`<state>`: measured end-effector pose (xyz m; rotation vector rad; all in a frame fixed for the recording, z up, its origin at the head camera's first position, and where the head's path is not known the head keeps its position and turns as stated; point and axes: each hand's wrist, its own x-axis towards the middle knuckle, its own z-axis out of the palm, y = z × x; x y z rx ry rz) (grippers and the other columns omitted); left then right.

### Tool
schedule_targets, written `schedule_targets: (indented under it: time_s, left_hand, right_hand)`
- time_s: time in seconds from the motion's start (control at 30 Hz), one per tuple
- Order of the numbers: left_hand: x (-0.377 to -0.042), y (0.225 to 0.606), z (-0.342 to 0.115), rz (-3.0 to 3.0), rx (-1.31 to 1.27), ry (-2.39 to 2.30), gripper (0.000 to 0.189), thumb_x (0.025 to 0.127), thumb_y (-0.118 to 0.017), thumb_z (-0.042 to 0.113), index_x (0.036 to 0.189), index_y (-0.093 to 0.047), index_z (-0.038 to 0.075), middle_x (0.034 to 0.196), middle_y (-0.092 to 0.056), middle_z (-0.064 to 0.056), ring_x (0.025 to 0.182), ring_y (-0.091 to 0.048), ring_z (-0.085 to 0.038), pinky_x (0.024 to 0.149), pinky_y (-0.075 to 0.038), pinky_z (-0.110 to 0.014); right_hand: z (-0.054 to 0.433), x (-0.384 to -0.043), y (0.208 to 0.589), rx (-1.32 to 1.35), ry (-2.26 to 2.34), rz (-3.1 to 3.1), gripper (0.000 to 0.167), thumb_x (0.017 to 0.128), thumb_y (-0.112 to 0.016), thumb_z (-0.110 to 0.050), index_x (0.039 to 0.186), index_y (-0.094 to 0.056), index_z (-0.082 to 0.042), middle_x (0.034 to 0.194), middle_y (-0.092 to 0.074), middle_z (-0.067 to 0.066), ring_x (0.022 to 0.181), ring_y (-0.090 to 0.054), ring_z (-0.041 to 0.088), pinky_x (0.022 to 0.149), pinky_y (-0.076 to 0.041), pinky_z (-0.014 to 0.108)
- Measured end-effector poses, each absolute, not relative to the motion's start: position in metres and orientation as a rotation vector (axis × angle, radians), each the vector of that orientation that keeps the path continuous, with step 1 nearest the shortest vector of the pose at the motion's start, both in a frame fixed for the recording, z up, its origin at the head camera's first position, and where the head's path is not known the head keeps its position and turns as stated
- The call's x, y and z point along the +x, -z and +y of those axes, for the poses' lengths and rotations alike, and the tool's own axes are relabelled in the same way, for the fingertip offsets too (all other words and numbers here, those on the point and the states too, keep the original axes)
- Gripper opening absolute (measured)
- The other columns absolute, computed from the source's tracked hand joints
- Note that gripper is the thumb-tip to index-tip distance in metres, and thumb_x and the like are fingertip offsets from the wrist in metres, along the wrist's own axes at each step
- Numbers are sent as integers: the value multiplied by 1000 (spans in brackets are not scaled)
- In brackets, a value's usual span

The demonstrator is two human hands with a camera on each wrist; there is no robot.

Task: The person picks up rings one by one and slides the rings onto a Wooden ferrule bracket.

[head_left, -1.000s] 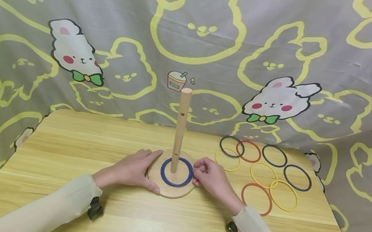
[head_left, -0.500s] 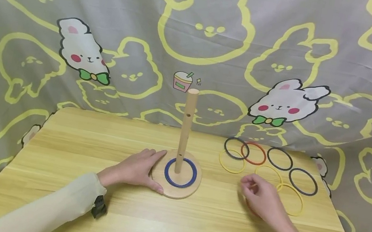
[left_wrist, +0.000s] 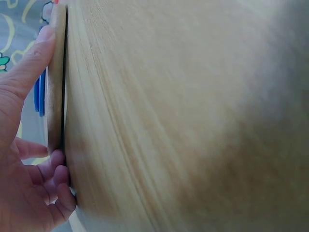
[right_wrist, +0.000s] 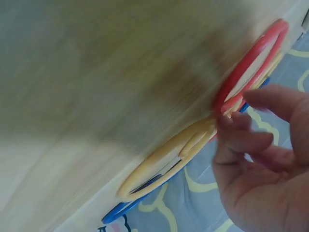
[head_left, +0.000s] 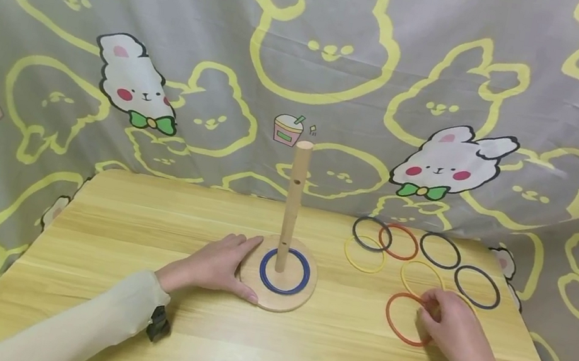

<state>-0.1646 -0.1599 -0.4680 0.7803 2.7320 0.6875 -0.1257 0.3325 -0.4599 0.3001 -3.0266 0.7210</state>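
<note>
The wooden ring toss stand [head_left: 293,207] rises upright from its round base [head_left: 250,279], with blue rings [head_left: 262,275] lying around the foot of the post. My left hand [head_left: 215,264] grips the base's left edge, thumb at the front and fingers behind; the left wrist view has the thumb [left_wrist: 36,58] along the rim and other fingertips curled under it. Over on the right, my right hand [head_left: 457,327] pinches the right edge of a red ring [head_left: 387,318] between thumb and finger. In the right wrist view that red ring [right_wrist: 241,63] passes by the fingertips, low over the table.
More rings lie at the back right: dark ones [head_left: 480,272], another red one [head_left: 415,253] and yellow ones [head_left: 344,253]. One yellow ring is partly hidden by my right hand. A patterned curtain [head_left: 214,14] hangs behind the wooden table [head_left: 148,201].
My right hand has left the stand's blue rings and moved right to the red ring, where the fingers close on its edge. The left hand stays on the base. The view shifts slightly.
</note>
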Motion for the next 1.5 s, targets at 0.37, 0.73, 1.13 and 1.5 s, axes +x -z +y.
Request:
schedule_targets:
  time_s: [0.37,0.73,1.13,1.5]
  left_hand:
    - [-165,468,-161,2733,789,-668,133,75,-90,74,169,-34,1,143,-60,-20,126,-58,-33,102,-53,-52]
    - [-164,469,-159,2722,782,-673,133,75,-90,74,170,-33,2,145,-59,-20,129,-57,-33,104,-53,-52]
    - [-164,470,-160,2743,779,-684,134,74,-91,75,169,-35,0,142,-60,-20,125,-58,-32,102,-53,-52]
    - [-164,469,-161,2733,808,-689,132,75,-91,74,169,-35,-1,148,-58,-21,132,-55,-35,107,-51,-54]
  right_hand:
    - [314,-125,457,330,-698,-3158,10,89,-79,-6,91,-71,-11,79,-64,-6,73,-56,14,65,-48,31]
    - [252,-105,433,710,-1064,-2906,21,87,-79,3,95,-71,-15,80,-57,-15,73,-54,2,62,-50,23]
    - [171,-112,370,975,-1385,-2485,32,93,-75,9,110,-77,-18,84,-65,-10,71,-60,11,57,-53,25]
    - [128,-125,312,991,-1710,-2069,24,99,-71,11,119,-72,-1,92,-66,8,67,-60,21,53,-53,26]
